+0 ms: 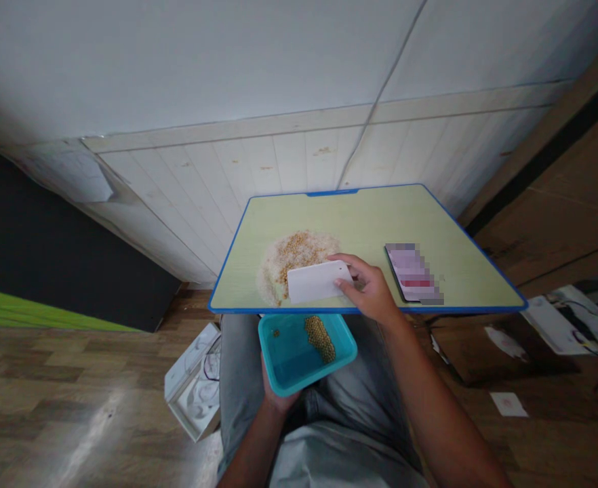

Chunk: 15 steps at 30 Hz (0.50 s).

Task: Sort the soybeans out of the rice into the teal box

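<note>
My right hand [367, 288] pinches a white card [312, 282] by its right end, thumb on top, just over the near part of the table. Behind the card lies a spread pile of white rice-like grains [324, 242] mixed with tan beans [299, 251]; the card hides part of it. Below the table's front edge, my left hand [277, 393] grips a turquoise plastic tub [283, 362] from underneath, its fingers mostly hidden. Round tan beans [320, 339] are heaped along the tub's right side, with a few more near its left corner.
The pale green table [370, 217] has a blue rim. A phone [413, 273] lies on its right side. An open white box [194, 386] stands on the floor at left. Cardboard boxes [482, 352] are at right, and a panelled wall [278, 163] rises behind.
</note>
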Available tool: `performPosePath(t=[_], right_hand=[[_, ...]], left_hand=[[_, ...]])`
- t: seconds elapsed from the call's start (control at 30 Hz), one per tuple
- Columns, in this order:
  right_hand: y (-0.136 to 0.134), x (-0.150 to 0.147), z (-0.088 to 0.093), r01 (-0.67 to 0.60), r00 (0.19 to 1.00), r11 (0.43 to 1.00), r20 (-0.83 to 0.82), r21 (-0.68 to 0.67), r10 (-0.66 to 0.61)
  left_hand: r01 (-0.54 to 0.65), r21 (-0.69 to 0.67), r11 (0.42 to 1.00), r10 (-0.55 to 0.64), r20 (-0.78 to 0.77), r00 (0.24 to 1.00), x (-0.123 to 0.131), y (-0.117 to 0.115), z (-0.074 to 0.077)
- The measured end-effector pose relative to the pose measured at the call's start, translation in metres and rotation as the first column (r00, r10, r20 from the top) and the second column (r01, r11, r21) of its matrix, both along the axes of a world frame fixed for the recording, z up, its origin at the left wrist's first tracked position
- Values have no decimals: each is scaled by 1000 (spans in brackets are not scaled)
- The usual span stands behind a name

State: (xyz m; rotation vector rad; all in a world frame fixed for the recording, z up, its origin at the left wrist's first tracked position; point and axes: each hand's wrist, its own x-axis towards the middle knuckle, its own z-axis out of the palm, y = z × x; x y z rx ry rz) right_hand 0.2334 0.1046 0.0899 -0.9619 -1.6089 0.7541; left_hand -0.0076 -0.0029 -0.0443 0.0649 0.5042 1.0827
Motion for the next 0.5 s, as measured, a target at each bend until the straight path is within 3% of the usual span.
performPosePath(t=[0.1,0.23,0.4,0.5], right_hand=[[1,0,0,138,990,990,-37,5,-138],[2,1,-2,295,950,956,-102,-10,-294],[4,1,-4,321,931,947,-171,-29,-321],[4,1,-3,263,953,964,-146,-34,-265]], left_hand=[[-15,-33,999,16,24,1000,1,0,3],[0,25,1000,-2,65,998,-3,-2,-3],[40,42,998,-40,7,999,-6,-1,-8],[67,94,993,-69,13,998,-6,1,-12]])
